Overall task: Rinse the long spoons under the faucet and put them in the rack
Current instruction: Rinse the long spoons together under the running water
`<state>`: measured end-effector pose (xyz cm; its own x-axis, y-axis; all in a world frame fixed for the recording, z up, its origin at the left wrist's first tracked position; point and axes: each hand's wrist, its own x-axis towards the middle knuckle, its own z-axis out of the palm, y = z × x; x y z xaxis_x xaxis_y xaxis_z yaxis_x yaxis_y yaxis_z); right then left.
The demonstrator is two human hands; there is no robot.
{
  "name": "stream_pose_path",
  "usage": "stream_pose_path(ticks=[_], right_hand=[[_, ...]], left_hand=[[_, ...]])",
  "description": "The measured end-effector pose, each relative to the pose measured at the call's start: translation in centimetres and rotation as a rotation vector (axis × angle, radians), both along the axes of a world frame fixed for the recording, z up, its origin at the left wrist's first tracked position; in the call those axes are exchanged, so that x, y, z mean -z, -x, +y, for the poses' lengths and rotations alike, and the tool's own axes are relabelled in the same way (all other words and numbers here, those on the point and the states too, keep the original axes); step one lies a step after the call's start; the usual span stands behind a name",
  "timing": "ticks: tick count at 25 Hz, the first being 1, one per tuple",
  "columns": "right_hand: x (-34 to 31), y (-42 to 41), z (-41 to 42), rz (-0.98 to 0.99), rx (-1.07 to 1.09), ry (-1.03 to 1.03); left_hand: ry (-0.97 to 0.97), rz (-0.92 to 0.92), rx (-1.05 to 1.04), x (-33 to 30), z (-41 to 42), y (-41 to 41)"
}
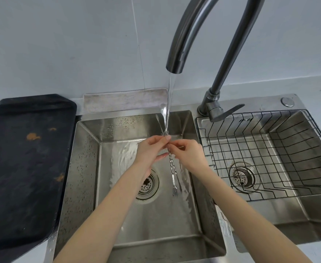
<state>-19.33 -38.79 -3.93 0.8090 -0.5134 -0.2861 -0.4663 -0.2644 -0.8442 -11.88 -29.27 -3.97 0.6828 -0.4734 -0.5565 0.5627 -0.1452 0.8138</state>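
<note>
Two long twisted metal spoons (171,168) are bunched together over the left sink basin (87,168), their upper ends in the water stream (168,111) from the faucet (186,35). Small forked tips hang down near the basin floor. My left hand (152,150) pinches the spoons from the left, just below where the water hits. My right hand (188,153) pinches them from the right at the same height. The black wire rack (269,149) sits in the right basin with nothing in it.
A black tray (26,164) with brown stains lies on the counter to the left of the sink. A grey cloth (125,100) lies behind the left basin. The faucet handle (226,112) points right over the rack's corner. Each basin has a drain strainer.
</note>
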Motion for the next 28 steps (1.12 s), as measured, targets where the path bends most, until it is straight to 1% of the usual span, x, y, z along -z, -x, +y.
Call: stream_pose_path(ticks=[4, 9, 13, 17, 23, 28], right_hand=[[-0.4, -0.4, 0.0, -0.052, 0.018, 0.017], [-0.2, -0.6, 0.0, -0.033, 0.002, -0.024], [0.1, -0.5, 0.3, -0.021, 0.01, -0.041], [0.3, -0.5, 0.3, -0.018, 0.005, -0.04], [0.7, -0.3, 0.3, -0.01, 0.002, -0.042], [0.1, 0.1, 0.0, -0.043, -0.013, -0.063]], left_hand=[[0.026, -0.043, 0.044, -0.5, 0.1, -0.5], [0.035, -0.072, 0.067, -1.1, 0.3, -0.8], [0.06, -0.083, 0.015, -1.3, 0.2, -0.8], [0.027, -0.118, -0.008, -1.4, 0.0, -1.0], [0.042, -0.089, -0.023, -1.3, -0.1, -0.8], [0.068, -0.082, -0.041, -1.8, -0.3, -0.7]])
